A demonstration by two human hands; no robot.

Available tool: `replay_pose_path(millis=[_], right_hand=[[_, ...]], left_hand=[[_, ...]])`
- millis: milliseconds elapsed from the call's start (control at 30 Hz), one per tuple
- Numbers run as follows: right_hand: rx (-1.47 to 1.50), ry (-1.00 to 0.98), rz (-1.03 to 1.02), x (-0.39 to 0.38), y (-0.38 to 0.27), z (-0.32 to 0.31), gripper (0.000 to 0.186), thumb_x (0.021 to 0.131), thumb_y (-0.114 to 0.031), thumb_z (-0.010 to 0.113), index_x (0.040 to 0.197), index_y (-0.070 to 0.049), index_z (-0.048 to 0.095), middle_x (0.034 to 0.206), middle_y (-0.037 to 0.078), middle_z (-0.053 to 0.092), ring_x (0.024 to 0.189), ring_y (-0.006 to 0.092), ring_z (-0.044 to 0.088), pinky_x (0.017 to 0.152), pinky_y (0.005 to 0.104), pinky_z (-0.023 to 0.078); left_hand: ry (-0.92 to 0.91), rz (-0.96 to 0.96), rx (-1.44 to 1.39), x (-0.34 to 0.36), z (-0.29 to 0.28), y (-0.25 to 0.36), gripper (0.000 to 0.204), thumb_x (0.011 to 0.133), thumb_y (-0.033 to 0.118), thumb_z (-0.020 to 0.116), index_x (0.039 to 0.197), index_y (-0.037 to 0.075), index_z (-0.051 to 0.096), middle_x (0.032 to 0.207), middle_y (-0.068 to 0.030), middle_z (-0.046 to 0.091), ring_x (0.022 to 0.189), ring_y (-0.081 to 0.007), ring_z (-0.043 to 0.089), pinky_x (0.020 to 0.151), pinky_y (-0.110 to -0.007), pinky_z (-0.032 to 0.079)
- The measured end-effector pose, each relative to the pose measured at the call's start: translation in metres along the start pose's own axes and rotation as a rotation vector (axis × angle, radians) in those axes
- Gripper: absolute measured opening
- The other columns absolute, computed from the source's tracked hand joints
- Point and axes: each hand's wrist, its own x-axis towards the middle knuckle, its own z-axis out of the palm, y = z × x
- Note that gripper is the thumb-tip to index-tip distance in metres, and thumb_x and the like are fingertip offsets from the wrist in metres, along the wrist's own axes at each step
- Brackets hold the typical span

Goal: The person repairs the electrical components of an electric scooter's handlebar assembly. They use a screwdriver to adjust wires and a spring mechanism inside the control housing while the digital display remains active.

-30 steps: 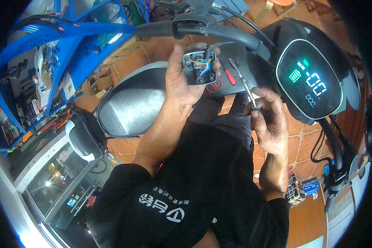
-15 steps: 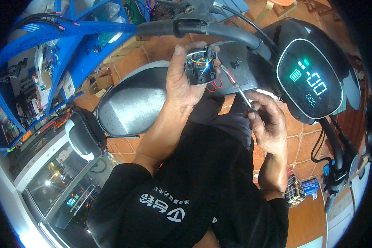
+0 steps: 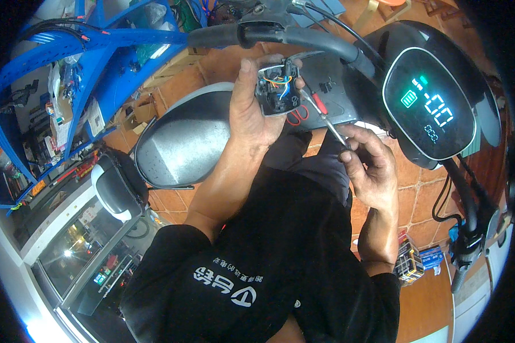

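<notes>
My left hand (image 3: 256, 108) cups an opened black handlebar switch housing (image 3: 278, 94), with its inside facing up. Thin orange, blue and white wires show within it. My right hand (image 3: 373, 166) pinches the lower end of a slim silver tool with a red part (image 3: 333, 130), its far end pointing up and left toward the housing. Whether that end touches the housing I cannot tell. Just right of and below the housing lie red-handled scissors (image 3: 298, 116) on the scooter's dark floorboard (image 3: 340, 100).
A scooter's lit display (image 3: 430, 106) stands at right, and its grey handlebar tube (image 3: 320, 43) crosses above my hands. Left are the black seat (image 3: 183, 140) and a blue shelf frame (image 3: 91, 74) full of parts. Boxes (image 3: 409, 263) sit at the lower right.
The tool has tilted slightly in my right hand, its far end staying near the housing. The display and handlebar have shifted a little in view. My left hand keeps the housing almost still.
</notes>
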Motion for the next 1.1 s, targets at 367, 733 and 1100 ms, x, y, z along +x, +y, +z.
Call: replay_pose_path(millis=[367, 733, 1100], right_hand=[[-0.004, 0.014, 0.018, 0.000, -0.001, 0.000, 0.034, 0.088, 0.004, 0.062, 0.121, -0.001, 0.061, 0.086, -0.001, 0.047, 0.075, 0.0061, 0.051, 0.065, 0.0194, 0.043], [0.001, 0.026, -0.032, 0.006, -0.004, 0.002, 0.034, 0.087, 0.004, 0.062, 0.120, -0.001, 0.062, 0.082, -0.001, 0.048, 0.073, 0.0070, 0.050, 0.062, 0.0202, 0.041], [-0.071, 0.055, -0.059, 0.009, -0.009, -0.001, 0.034, 0.081, 0.003, 0.065, 0.115, 0.000, 0.065, 0.079, 0.006, 0.064, 0.070, 0.0137, 0.060, 0.067, 0.0283, 0.048]], left_hand=[[0.074, -0.018, -0.035, -0.002, 0.011, 0.000, 0.057, 0.096, 0.052, 0.049, 0.114, 0.000, 0.061, 0.109, -0.0248, 0.063, 0.089, -0.0350, 0.066, 0.078, -0.042, 0.056], [0.162, -0.012, -0.029, -0.004, 0.022, 0.004, 0.049, 0.096, 0.048, 0.053, 0.106, 0.001, 0.065, 0.095, -0.0182, 0.068, 0.088, -0.0324, 0.067, 0.078, -0.042, 0.056], [0.181, 0.036, 0.061, -0.004, 0.022, 0.003, 0.049, 0.095, 0.047, 0.055, 0.105, 0.000, 0.065, 0.094, -0.0167, 0.069, 0.089, -0.0302, 0.066, 0.082, -0.044, 0.054]])
